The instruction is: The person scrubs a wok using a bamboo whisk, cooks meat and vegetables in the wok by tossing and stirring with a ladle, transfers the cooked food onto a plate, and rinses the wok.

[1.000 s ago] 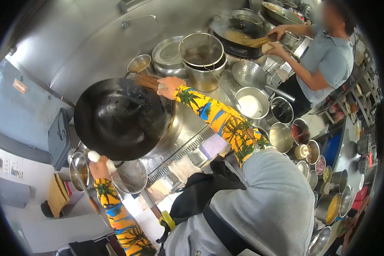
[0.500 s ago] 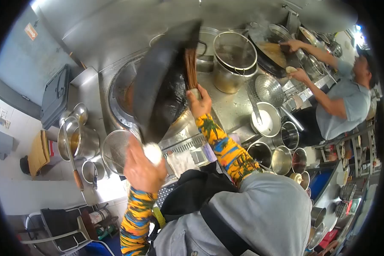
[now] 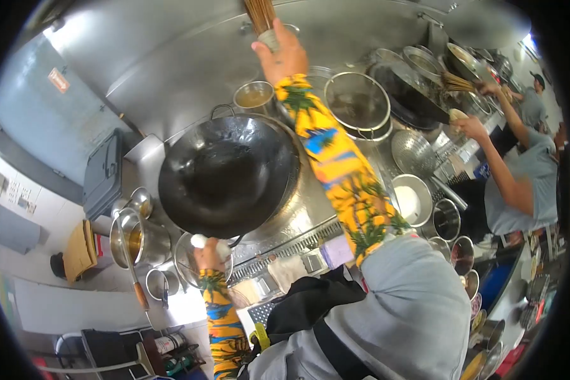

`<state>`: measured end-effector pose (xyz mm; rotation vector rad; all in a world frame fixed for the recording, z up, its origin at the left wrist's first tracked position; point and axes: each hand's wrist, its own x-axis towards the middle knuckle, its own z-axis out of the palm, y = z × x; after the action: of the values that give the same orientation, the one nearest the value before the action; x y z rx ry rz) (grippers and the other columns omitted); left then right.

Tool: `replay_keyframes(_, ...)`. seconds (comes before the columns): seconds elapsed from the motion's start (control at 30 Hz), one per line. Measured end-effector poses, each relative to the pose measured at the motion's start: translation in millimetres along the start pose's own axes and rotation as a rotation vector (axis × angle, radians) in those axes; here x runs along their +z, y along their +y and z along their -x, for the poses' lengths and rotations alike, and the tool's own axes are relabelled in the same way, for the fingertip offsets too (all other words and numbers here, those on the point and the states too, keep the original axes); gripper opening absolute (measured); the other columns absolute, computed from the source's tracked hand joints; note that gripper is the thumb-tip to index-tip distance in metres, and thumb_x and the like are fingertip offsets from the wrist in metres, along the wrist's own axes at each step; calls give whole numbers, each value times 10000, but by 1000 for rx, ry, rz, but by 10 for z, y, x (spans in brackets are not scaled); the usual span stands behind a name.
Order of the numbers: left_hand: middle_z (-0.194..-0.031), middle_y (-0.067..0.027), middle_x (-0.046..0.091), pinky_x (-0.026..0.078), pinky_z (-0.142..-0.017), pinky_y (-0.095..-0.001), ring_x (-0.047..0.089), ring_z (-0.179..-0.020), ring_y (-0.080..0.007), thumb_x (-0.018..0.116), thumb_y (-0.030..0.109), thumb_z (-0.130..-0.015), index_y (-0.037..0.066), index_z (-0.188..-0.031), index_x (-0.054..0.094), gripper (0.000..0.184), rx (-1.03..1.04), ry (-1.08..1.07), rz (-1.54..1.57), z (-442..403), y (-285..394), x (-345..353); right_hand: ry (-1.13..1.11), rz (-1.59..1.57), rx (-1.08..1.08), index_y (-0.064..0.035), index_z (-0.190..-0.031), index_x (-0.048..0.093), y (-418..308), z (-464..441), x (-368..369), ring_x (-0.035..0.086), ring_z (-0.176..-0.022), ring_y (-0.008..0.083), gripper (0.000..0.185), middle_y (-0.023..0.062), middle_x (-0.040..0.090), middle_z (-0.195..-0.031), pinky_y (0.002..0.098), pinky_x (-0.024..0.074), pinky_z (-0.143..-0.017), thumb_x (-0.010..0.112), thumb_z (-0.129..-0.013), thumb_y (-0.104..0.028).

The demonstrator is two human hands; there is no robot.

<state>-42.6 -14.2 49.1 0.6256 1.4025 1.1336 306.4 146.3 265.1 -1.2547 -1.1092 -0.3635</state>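
A black wok (image 3: 225,174) lies level over the stove ring with its inside facing up. At its near rim, my left hand (image 3: 210,256) is closed around a white cloth (image 3: 199,240), right beside the near loop handle; whether it also grips that handle is hidden. My right hand (image 3: 288,56) is raised high beyond the wok, its fingers wrapped round the pale bound grip of a bamboo wok brush (image 3: 259,15). The brush's bristles point up and away, partly out of the picture.
Behind the wok stands a pot of yellowish liquid (image 3: 254,96). To the right are a strainer on a pot (image 3: 358,101), a perforated skimmer (image 3: 413,152) and a bowl of white contents (image 3: 411,201). A pot with a ladle (image 3: 142,237) sits left. A co-worker (image 3: 519,174) brushes another wok.
The wok has come down from steeply tilted to level over the stove. My right hand has lifted the brush up and away from it, while my left hand has lowered with the cloth.
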Motion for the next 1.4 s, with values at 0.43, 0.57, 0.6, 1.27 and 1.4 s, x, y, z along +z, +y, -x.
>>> replay_keyframes(0.43,-1004,-120,559,515,-622,-479,596,-848,-299,678,239,-740,99,-1123,450,468,-210,86,64,-15,-213,553,-1681,454,-449,-89,-1011,697,268,1495,461,680,-835,320,344,163,696,-875,436,553,-746,673,-714,-262)
replay_keyframes(0.57,-1005,-90,581,499,-624,-500,596,-867,-285,652,240,-756,116,-1089,521,378,-209,19,92,8,-228,601,-800,721,-18,-44,-989,635,592,1882,846,676,-847,318,258,177,631,-903,439,553,-687,628,-761,-164)
replay_keyframes(0.6,-997,-85,586,496,-632,-504,596,-872,-280,651,240,-755,119,-1084,532,370,-227,8,105,18,-305,539,-1087,545,-123,-58,-991,641,671,2241,875,668,-855,348,291,185,646,-960,443,548,-723,656,-735,-197)
replay_keyframes(1.27,-982,-134,631,542,-603,-384,650,-822,-261,679,314,-821,10,-1204,486,526,130,-355,-379,490,-949,-697,-1686,364,-368,-214,-1185,649,158,1599,-463,654,-966,315,498,147,684,-1035,446,514,-858,703,-712,-361)
replay_keyframes(1.4,-1082,-223,611,511,-831,-435,637,-946,-356,700,325,-762,-16,-1372,302,805,491,-209,-1302,816,-1278,-898,-829,467,140,-73,-1316,511,446,1819,-1184,601,-1042,400,585,247,611,-1152,447,484,-900,616,-825,-374)
